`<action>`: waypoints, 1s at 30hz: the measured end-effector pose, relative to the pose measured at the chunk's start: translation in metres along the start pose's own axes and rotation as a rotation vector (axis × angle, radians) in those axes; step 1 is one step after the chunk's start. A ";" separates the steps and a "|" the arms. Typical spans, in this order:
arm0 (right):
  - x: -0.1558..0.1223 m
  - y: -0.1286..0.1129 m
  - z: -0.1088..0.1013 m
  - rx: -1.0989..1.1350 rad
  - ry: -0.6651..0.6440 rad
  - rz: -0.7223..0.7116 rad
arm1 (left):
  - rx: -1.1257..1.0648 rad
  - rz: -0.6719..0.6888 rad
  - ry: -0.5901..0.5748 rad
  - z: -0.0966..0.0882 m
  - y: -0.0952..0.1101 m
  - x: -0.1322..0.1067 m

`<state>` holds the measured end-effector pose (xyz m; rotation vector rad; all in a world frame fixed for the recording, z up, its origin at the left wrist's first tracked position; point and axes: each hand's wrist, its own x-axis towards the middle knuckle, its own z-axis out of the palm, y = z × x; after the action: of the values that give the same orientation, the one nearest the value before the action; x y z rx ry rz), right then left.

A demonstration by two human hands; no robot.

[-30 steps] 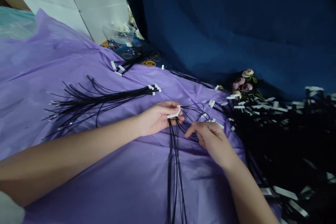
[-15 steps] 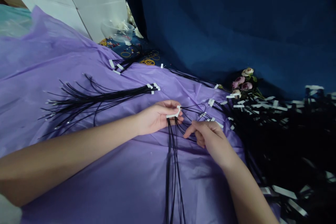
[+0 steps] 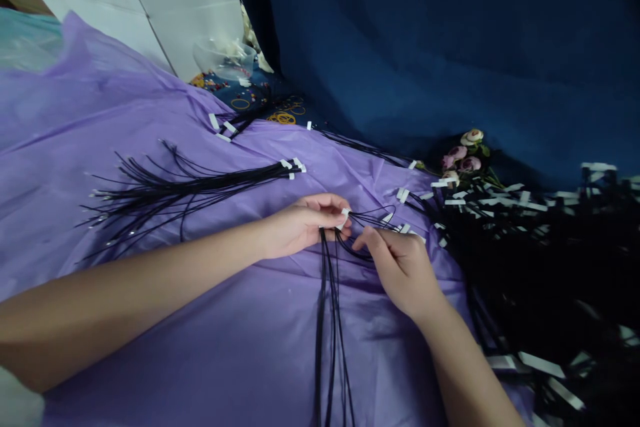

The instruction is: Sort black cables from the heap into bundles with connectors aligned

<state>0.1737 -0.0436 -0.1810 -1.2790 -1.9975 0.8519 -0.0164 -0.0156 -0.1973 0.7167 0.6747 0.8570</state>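
My left hand [image 3: 315, 223] is closed, thumb over fingers, on a small white tag [image 3: 343, 217] at the head of a group of black cords. Some of these black cords [image 3: 324, 320] hang straight down from under the fingers toward the bottom edge. Others run rightward in loose loops to my right hand [image 3: 400, 263]. That hand is curled, thumb and forefinger brought together around the looping cords. Its other fingers are largely hidden behind the thumb side.
A bundle of black cords [image 3: 200, 183] with white tags lies to the left on purple sheeting [image 3: 225, 347]. A large heap of tagged black cords [image 3: 540, 280] fills the right. Artificial flowers [image 3: 463, 157], yellow rubber bands [image 3: 281, 119] and a clear bowl [image 3: 225, 60] sit farther back.
My left thumb has come down over the white tag, covering more of it. My right hand has curled in from a pointing shape and closed on the cords.
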 end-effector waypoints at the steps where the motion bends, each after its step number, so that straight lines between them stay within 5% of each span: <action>1: 0.000 0.000 0.000 -0.029 0.004 -0.024 | 0.015 0.001 -0.005 0.000 0.000 0.000; 30: -0.004 -0.003 0.005 -0.311 -0.070 -0.193 | 0.170 0.032 -0.083 -0.002 -0.007 -0.002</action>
<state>0.1695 -0.0493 -0.1821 -1.2066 -2.3335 0.5152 -0.0161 -0.0200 -0.2029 0.9128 0.6681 0.8011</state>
